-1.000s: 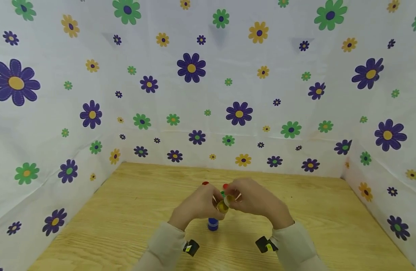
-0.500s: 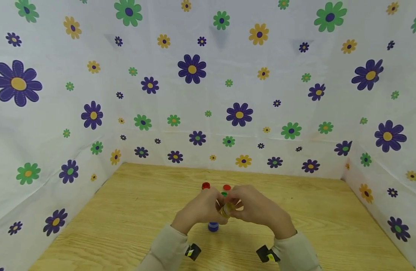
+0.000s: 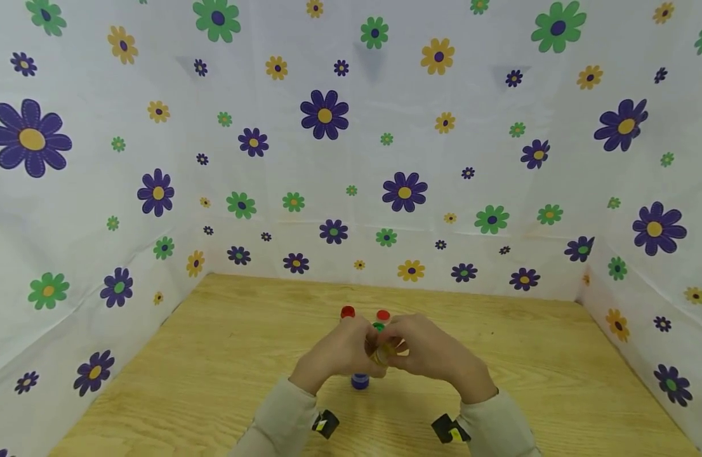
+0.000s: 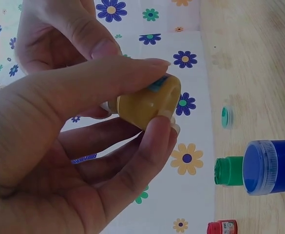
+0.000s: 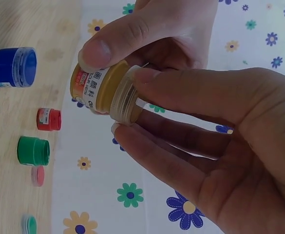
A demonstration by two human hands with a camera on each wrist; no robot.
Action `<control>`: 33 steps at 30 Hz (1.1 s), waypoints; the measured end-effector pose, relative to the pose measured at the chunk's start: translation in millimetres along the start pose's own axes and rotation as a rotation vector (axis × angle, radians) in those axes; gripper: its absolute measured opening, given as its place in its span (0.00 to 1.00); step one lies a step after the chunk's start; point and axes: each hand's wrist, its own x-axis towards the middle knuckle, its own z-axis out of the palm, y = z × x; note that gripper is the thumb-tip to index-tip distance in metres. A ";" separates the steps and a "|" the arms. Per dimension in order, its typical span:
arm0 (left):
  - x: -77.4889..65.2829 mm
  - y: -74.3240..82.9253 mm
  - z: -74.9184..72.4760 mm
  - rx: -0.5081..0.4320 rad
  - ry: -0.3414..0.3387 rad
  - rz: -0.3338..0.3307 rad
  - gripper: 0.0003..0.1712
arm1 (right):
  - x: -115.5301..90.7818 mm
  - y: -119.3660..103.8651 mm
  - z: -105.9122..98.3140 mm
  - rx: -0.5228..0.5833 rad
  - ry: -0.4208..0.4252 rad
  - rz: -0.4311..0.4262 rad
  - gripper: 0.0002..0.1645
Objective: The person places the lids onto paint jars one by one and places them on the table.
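Yellow jar [image 5: 108, 88] — between left fingers [image 4: 153, 140] | clear lid [image 5: 124, 100] — between right fingers [image 5: 157, 161]

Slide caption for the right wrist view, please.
Left hand holds a yellow paint jar; right hand pinches its translucent lid.

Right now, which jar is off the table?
The yellow jar, held by left hand and right hand; the blue jar, red jar and green jar stand on the table.

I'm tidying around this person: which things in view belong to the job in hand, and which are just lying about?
Belong to the job (held):
yellow paint jar
clear lid

Seemingly just lying about:
blue jar
red jar
green jar
red lid
green lid
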 end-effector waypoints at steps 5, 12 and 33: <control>1.0 0.4 -3.3 0.011 0.010 0.005 0.10 | 0.7 0.4 -2.1 0.001 0.012 0.018 0.09; 0.5 -0.4 -4.2 0.011 0.005 -0.003 0.08 | 0.2 0.4 -1.7 0.064 0.000 0.096 0.08; -3.8 0.0 -6.8 -0.028 -0.009 -0.038 0.08 | -2.0 3.4 0.1 0.157 -0.011 0.031 0.13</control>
